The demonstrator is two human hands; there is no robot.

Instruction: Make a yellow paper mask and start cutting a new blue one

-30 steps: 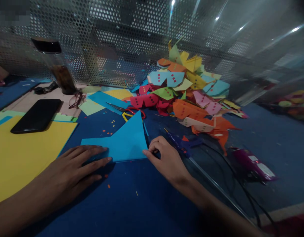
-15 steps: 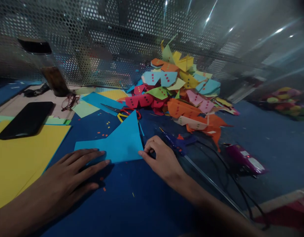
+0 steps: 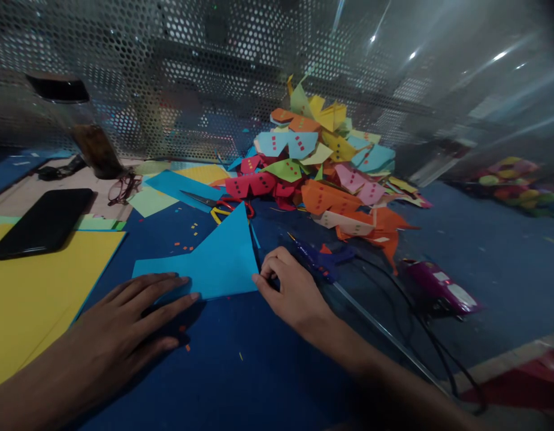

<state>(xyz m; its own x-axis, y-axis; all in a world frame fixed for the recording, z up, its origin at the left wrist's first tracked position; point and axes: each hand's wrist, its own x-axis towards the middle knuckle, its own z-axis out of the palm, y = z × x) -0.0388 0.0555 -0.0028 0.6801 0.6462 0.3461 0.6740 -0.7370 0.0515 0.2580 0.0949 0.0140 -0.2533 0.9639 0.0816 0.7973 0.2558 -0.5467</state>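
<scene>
A folded light-blue paper point(image 3: 223, 257) lies on the dark blue table, its upper part rising to a point. My left hand point(image 3: 128, 317) lies flat with fingers spread, its fingertips on the paper's lower left part. At the paper's lower right corner, my right hand point(image 3: 290, 284) pinches the edge between thumb and curled fingers. Scissors with red and yellow handles point(image 3: 223, 206) lie just behind the paper. To the right of my right hand is a blue glue gun point(image 3: 315, 258) with a clear stick in its rear.
A pile of coloured folded paper pieces point(image 3: 321, 161) stands at the back. Yellow sheets point(image 3: 29, 299), a black phone point(image 3: 45, 221), glasses point(image 3: 119, 188) and a bottle point(image 3: 94, 143) are on the left. A purple device point(image 3: 441, 287) with dark cables lies right.
The view has shifted slightly, so the background objects appear a little to the left and lower. Both hands keep the same hold on the blue paper.
</scene>
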